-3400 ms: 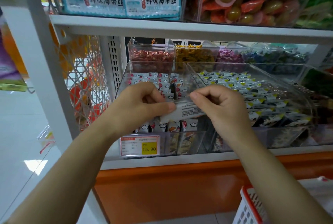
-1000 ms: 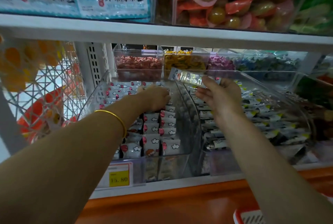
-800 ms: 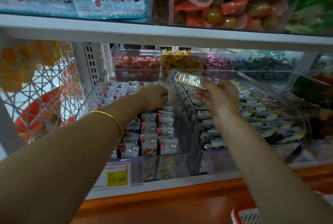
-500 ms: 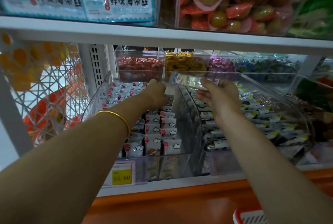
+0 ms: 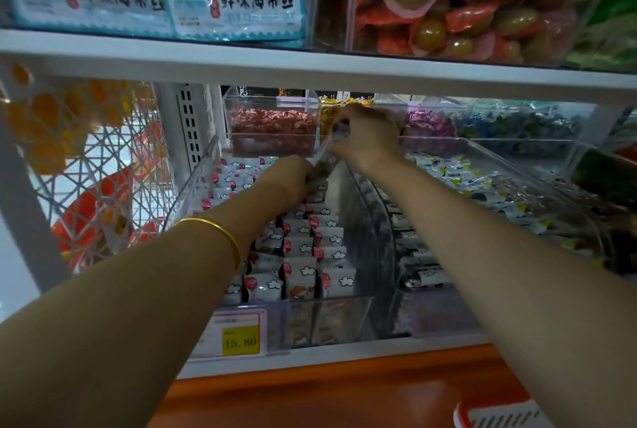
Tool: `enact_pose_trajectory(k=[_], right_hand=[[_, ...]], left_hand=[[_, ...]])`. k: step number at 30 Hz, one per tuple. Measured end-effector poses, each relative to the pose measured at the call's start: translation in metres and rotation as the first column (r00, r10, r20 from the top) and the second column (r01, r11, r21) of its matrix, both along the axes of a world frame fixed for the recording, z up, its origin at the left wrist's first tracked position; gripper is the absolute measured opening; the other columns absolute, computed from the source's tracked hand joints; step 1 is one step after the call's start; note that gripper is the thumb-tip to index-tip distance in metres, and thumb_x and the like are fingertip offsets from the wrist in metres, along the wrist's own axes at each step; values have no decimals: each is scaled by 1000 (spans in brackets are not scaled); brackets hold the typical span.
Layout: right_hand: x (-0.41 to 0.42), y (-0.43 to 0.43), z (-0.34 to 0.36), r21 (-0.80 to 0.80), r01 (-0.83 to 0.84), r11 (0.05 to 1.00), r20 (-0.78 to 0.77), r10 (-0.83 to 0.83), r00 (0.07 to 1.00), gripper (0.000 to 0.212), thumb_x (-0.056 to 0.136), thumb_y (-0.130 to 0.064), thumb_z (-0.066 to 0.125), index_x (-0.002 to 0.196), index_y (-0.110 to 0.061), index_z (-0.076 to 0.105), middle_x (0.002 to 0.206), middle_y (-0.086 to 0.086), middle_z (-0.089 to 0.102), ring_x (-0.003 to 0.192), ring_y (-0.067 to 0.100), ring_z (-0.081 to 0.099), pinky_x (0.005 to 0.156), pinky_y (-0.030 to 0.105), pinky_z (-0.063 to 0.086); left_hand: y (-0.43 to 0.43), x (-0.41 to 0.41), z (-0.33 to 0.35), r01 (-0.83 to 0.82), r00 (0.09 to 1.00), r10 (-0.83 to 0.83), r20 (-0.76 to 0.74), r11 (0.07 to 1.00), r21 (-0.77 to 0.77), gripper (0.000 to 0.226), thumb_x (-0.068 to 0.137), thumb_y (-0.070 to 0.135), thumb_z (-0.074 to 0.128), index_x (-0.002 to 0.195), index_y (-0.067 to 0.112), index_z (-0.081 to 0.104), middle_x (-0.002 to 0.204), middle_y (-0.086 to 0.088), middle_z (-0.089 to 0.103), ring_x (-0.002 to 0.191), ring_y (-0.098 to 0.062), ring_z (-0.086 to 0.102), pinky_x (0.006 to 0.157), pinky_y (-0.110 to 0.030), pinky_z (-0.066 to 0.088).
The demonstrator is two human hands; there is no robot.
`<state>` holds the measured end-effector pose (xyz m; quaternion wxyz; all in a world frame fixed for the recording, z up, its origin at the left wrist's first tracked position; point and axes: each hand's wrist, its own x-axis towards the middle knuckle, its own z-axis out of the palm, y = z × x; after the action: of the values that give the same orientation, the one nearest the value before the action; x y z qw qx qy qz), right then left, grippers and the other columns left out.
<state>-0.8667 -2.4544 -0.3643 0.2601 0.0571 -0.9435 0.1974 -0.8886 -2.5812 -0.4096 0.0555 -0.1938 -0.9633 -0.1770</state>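
Observation:
My right hand (image 5: pixel 367 138) reaches deep under the upper shelf and grips a slim clear snack packet (image 5: pixel 329 145) by its top end. The packet hangs tilted above the divider between two clear bins. My left hand (image 5: pixel 293 178), with a gold bangle (image 5: pixel 220 231) on the wrist, is curled at the packet's lower end, over the back rows of the left bin (image 5: pixel 193 179). That bin holds several rows of white packets with red dots and clouds (image 5: pixel 300 248). The right bin's wall (image 5: pixel 379 221) curves round white and black packets with yellow corners (image 5: pixel 448 169).
The white upper shelf (image 5: pixel 310 66) runs close above my hands and carries seaweed packs and wrapped eggs. Small clear bins of red candies (image 5: pixel 272 124) and purple ones (image 5: pixel 427 124) stand at the back. A yellow 15.80 price tag (image 5: pixel 241 338) fronts the left bin. A red basket (image 5: pixel 496 415) sits low right.
My right hand has carried the packet left and further back, turning it from level to steeply tilted. My left hand has come up to meet its lower end.

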Motion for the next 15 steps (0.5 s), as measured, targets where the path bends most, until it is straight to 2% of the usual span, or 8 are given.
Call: enact_pose_trajectory(k=[3,6,8,9,11,13,15], right_hand=[[-12,-11,-3,193,-64,979,153,34,988,31,85,-21,66,114,-12,56,110,8,61,97,24,57,75,29,44],[-21,-15,-5,278,-129,952,230,65,971,24,85,-18,65,108,-10,59,103,8,61,89,22,55,66,27,40],[-25,-17,-7,306,-152,940,275,66,959,18,89,-12,60,106,-10,60,100,7,60,86,20,54,59,24,36],[-27,-17,-9,323,-164,932,295,66,953,15,91,-11,56,105,-10,61,100,7,61,86,20,55,60,24,37],[-29,-20,-12,369,-188,910,363,45,931,16,93,-12,53,104,-12,64,103,6,63,91,21,57,72,28,42],[-30,-23,-15,515,-209,831,415,-28,910,17,94,-13,49,103,-14,64,103,3,60,93,20,53,78,34,37],[-31,-25,-14,607,-223,763,431,-81,899,20,95,-10,44,107,-16,60,108,5,54,99,22,50,82,36,33]], left_hand=[[-1,0,1,-4,1000,4,12,999,-42,27,95,16,51,115,3,63,111,-18,64,101,-30,59,86,-34,44],[-7,6,2,5,1000,-5,-12,999,-41,28,97,14,44,113,1,63,113,-18,62,103,-30,57,83,-32,41],[-15,14,3,16,998,-17,-68,1000,-26,25,96,12,42,104,1,63,109,-18,62,96,-29,57,76,-30,41],[-19,18,4,21,993,-24,-111,999,-33,24,96,13,41,100,3,62,106,-18,62,93,-29,56,74,-30,42],[-26,27,2,29,981,-43,-187,996,-80,26,96,19,39,91,6,60,99,-17,60,91,-30,56,76,-35,46],[-31,33,-1,36,980,-61,-191,990,-133,31,98,27,34,82,10,54,93,-14,55,94,-32,55,81,-38,44],[-34,35,-6,46,989,-73,-132,979,-199,38,99,34,27,94,10,56,106,-13,55,110,-30,49,96,-44,39]])
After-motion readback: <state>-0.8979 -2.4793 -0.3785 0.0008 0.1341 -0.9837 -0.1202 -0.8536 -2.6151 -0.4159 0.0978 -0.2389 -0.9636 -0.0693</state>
